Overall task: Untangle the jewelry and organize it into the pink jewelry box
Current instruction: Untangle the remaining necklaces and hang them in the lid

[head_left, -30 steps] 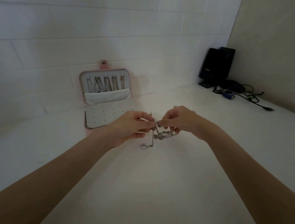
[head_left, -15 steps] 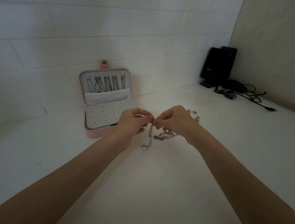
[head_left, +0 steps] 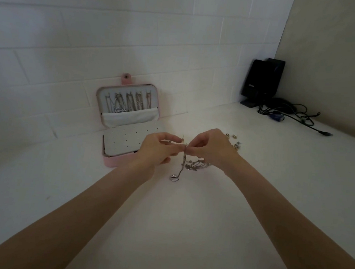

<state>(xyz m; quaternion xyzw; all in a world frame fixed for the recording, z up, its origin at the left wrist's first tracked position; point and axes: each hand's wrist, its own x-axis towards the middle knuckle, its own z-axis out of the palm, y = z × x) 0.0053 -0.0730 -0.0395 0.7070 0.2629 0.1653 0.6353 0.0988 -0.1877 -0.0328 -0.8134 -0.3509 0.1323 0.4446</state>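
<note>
While both hands stay raised, left hand (head_left: pixel 158 148) and right hand (head_left: pixel 210 146) still pinch the chain (head_left: pixel 183 164).

arms: two forearms come into view from the bottom corners; both bare along the whole length shown, with no sleeve edge anywhere
left hand (head_left: pixel 157 148): bare; nothing worn on the wrist or the back of the hand in what shows
right hand (head_left: pixel 210 146): bare; wrist and back of the hand carry nothing in what shows
fingers (head_left: pixel 168 137): slim; any rings are too small and too dim to tell
nails: short where one shows on the left thumb; polish cannot be told in this light
clothing: none reaches into view; upper arms, shoulders and body are out of the picture
</note>
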